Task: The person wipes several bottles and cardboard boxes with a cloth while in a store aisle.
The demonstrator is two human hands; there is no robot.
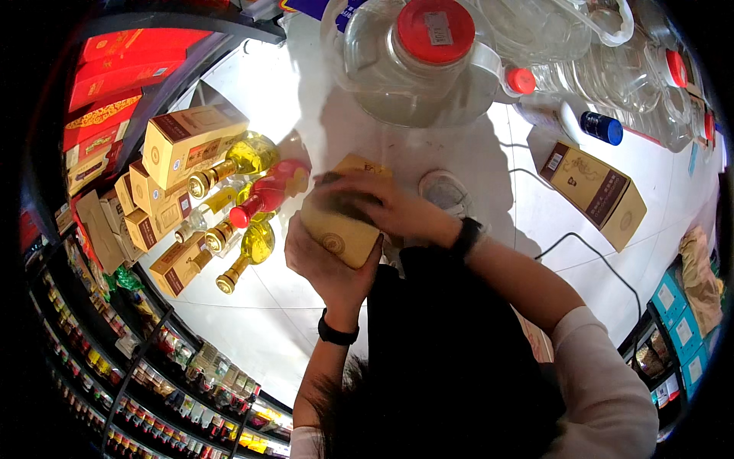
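My left hand is wrapped around a tan cardboard bottle box with a round printed emblem. Over the far part of that box lies my right hand, blurred, its fingers spread across a dark patch; whether it grips anything is unclear. Just beyond the hands shows another tan printed surface, partly hidden. A round clear container stands beside my right hand. To the left stand a red glass bottle and several yellow bottles with gold caps, one of them a yellow bottle nearest my left hand.
Tan boxes are grouped at the left, near store shelves. Large clear plastic jugs, one with a red lid, stand ahead. At right are a tan box, a blue-capped bottle and a black cable on the tiled floor.
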